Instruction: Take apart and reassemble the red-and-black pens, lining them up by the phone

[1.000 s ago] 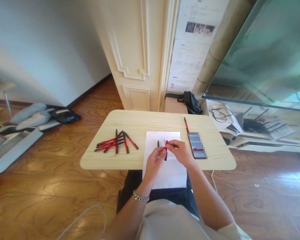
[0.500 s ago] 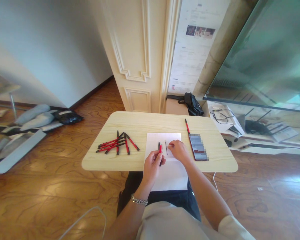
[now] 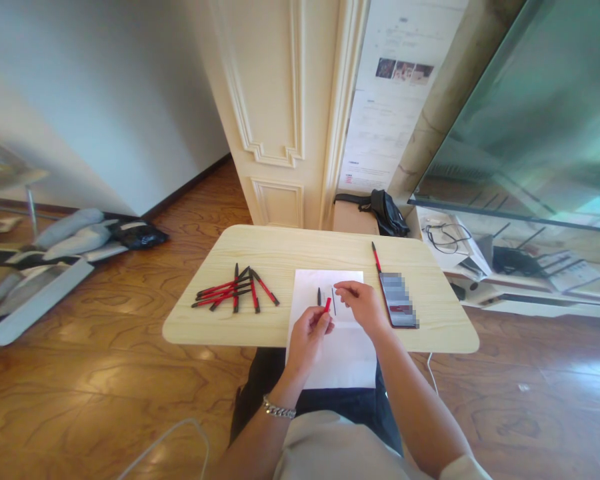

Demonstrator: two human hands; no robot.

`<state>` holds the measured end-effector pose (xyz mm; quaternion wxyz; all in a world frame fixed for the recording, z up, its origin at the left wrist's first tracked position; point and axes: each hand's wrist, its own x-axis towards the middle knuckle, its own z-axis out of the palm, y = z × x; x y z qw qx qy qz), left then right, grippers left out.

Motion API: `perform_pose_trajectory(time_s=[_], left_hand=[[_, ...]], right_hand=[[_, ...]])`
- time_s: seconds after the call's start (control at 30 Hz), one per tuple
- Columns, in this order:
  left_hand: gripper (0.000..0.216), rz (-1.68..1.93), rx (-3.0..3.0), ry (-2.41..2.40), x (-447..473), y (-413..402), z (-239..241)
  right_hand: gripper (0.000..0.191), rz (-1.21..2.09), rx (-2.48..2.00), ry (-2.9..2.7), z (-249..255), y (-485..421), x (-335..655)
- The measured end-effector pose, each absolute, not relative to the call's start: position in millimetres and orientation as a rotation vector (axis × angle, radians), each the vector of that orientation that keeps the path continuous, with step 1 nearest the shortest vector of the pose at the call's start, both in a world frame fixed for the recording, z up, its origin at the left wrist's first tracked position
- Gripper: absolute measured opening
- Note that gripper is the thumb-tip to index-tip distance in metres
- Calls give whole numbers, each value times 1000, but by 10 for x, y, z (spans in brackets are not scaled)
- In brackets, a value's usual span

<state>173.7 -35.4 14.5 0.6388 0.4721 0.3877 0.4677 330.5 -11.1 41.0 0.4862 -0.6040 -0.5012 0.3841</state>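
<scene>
My left hand [image 3: 309, 331] is closed round a red pen barrel [image 3: 327, 305] over a white sheet of paper [image 3: 330, 347]. My right hand [image 3: 363, 303] hovers just right of it, fingers pinched near a thin dark refill [image 3: 334, 301] lying on the paper. A small black pen piece [image 3: 319, 297] lies left of the refill. A pile of several red and black pens [image 3: 235, 289] rests on the left half of the light wooden table [image 3: 260, 330].
A phone [image 3: 399, 300] lies right of the paper, with a single red and black pen [image 3: 376, 257] beyond it. A black bag [image 3: 387, 212] sits on the floor behind the table. A low glass shelf with cables [image 3: 505, 263] stands to the right.
The pen has been taken apart: the hands separated, the refill and a black piece now lie on the paper, and my left hand keeps the red barrel.
</scene>
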Motion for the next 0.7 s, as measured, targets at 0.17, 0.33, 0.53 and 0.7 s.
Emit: perform_pose_trajectory(time_s=[0.17,0.33,0.53,0.7], left_hand=[[31,1063,1121,888,1752,-360,101],[30,1041,1163,910,1728,-353,43],[30,1036,1229,928,1705,-360,58],[31,1031,1205,912,1703,-372,61]], right_hand=[[25,1032,-1355,-1174,537,-221,3210],[23,1026,-1372,-1247,509,-229,3201],[24,1057,-1385,-1384,505,-240,3267],[29,1093,-1421,-1422,466,-187,3383]])
